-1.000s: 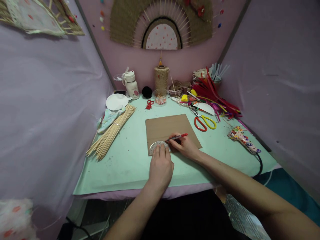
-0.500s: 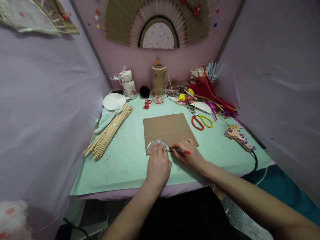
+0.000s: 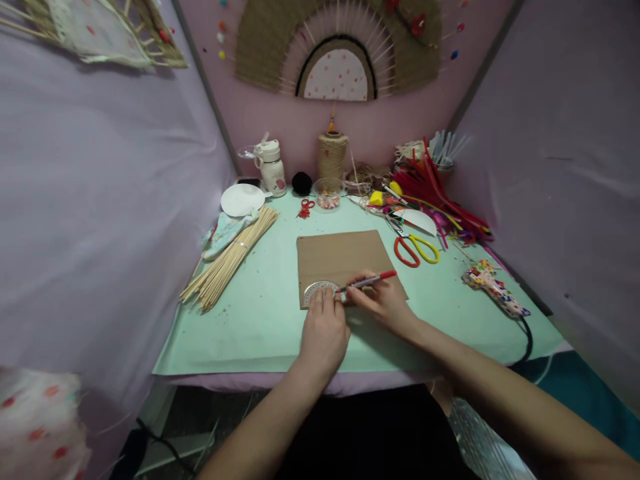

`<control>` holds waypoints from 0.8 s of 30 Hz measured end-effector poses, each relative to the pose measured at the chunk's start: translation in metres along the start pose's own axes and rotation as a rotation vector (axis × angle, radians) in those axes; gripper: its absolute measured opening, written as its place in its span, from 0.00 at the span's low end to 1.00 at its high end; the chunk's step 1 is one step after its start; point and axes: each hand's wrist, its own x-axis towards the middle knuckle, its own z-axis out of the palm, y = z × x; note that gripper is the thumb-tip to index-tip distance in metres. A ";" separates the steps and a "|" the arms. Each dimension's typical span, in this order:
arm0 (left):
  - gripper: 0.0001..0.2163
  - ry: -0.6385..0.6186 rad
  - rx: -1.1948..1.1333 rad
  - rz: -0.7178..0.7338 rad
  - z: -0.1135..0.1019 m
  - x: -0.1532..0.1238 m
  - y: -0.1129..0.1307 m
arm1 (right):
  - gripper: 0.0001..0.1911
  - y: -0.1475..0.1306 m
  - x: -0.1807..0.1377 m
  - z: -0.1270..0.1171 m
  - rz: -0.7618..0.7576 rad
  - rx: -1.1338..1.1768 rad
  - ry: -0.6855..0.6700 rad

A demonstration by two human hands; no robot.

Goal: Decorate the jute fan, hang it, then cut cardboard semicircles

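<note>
Cardboard [image 3: 345, 257] is pinned under a protractor [image 3: 317, 291], which is pressed flat by the left hand [image 3: 324, 331]. A red pen [image 3: 367, 281] is pinched in the right hand [image 3: 383, 303], its tip at the protractor's edge.

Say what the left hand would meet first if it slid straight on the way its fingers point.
The left hand, fingers on the protractor, would cross the cardboard sheet, then probably meet the small bowl of beads; depth unclear.

Your cardboard [image 3: 345, 257] lies mid-desk [image 3: 260, 333], the protractor [image 3: 320, 291] on its near edge under your left hand [image 3: 324, 330]. Skewers [image 3: 230, 260] lie to its left, scissors [image 3: 415, 247] to its right, twine [image 3: 333, 155] behind it.
</note>
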 end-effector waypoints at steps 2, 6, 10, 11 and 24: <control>0.22 -0.003 -0.013 -0.011 -0.001 0.000 0.001 | 0.07 -0.006 0.020 0.007 0.070 0.139 -0.087; 0.22 -0.008 -0.013 -0.016 -0.002 0.000 0.002 | 0.06 -0.016 0.054 0.026 0.120 0.235 -0.332; 0.23 -0.019 0.001 -0.039 -0.001 -0.001 0.003 | 0.05 -0.020 0.070 0.040 0.141 0.264 -0.528; 0.22 -0.018 0.003 -0.044 0.000 -0.001 0.004 | 0.04 -0.019 0.072 0.043 0.147 0.265 -0.550; 0.20 -0.035 -0.003 -0.046 -0.002 0.000 0.005 | 0.03 -0.024 0.074 0.049 0.132 0.221 -0.652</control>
